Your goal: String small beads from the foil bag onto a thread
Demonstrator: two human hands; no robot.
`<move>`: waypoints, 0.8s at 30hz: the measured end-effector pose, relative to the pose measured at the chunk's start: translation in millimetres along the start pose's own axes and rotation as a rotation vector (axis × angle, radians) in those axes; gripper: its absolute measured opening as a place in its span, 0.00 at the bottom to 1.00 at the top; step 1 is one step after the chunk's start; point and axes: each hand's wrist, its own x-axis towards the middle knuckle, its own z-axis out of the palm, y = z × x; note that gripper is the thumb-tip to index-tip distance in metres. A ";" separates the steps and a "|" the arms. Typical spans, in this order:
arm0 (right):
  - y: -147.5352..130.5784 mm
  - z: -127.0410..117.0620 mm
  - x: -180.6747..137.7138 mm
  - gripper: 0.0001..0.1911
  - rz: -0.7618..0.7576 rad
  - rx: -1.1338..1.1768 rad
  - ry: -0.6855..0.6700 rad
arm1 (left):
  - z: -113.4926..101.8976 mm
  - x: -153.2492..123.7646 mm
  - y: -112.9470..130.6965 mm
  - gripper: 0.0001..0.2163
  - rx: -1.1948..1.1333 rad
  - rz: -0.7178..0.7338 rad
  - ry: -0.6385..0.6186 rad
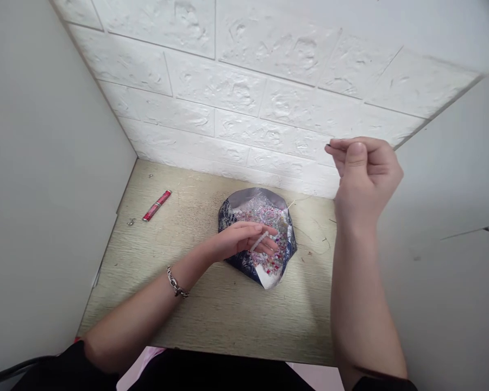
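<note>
A crumpled blue patterned bag (233, 209) lies open in the middle of a pale wooden desk (212, 309), filled with small pink, red and white beads (269, 217). My left hand (244, 240) rests over the bag's opening, fingers loosely closed on a short strand of white beads (259, 242). A thin thread (293, 203) rises from near the bag toward my right hand (364, 174). That hand is raised well above the desk on the right. Its thumb and fingertips are pinched together on something dark and too small to name. A metal bracelet (176, 284) circles my left wrist.
A red tube-shaped object (156, 206) lies at the desk's far left, with a small metal piece (131, 221) beside it. White panels stand on both sides and a white brick-textured wall (244, 98) stands behind. Thread scraps (318, 244) lie right of the bag.
</note>
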 end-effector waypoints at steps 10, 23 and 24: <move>-34.4 -10.0 27.3 0.08 -0.188 -0.041 0.089 | 3.6 1.0 -0.9 0.16 0.012 -0.010 0.048; -37.4 -21.8 -3.0 0.14 0.358 0.184 -0.563 | -0.6 4.1 -1.3 0.11 -0.003 0.022 0.308; -38.5 -20.0 -4.9 0.16 0.387 0.197 -0.610 | 0.0 3.8 -1.0 0.12 -0.009 0.036 0.300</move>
